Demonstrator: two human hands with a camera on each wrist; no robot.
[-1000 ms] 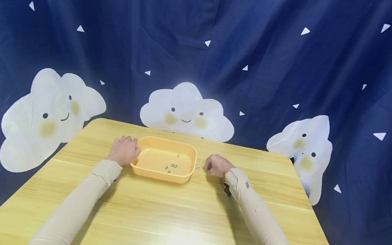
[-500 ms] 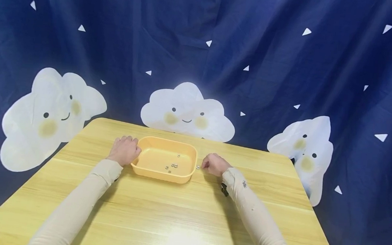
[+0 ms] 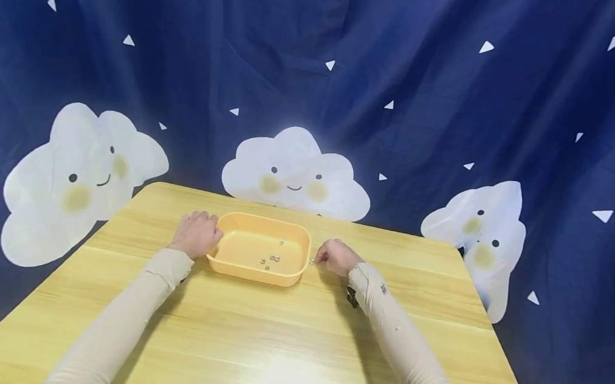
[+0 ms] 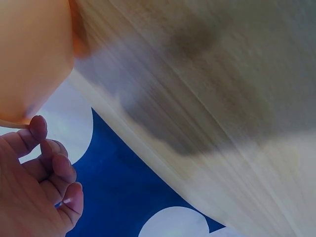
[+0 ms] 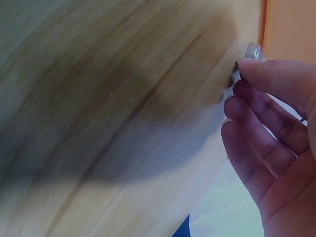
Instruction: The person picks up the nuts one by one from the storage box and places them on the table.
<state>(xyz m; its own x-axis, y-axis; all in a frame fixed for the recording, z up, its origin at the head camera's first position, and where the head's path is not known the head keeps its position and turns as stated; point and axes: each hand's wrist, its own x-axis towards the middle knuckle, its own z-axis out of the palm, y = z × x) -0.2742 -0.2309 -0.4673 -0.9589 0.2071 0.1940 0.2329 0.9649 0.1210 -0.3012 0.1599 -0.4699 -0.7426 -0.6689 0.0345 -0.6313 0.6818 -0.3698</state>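
Note:
A yellow-orange plastic tray (image 3: 256,276) stands on the table, with several small silvery metal pieces (image 3: 276,259) scattered on its floor. My left hand (image 3: 196,234) grips the tray's left rim, and the left wrist view shows its curled fingers (image 4: 63,168) at that rim. Just outside the right wall lies one small round metal piece (image 5: 253,51). My right hand (image 3: 339,257) is beside this piece, thumb and forefinger close together and the other fingers bent. A dark patch shows between thumb and forefinger; whether it is a held thing or shadow is unclear.
The wood-patterned table (image 3: 250,345) stretches in front of the tray and to both sides. Behind its far edge hangs a dark blue curtain (image 3: 276,49) printed with white clouds and triangles.
My right hand has moved a little left, up to the metal piece beside the tray, and its fingertips have come closer to it. The left hand and tray have stayed in place.

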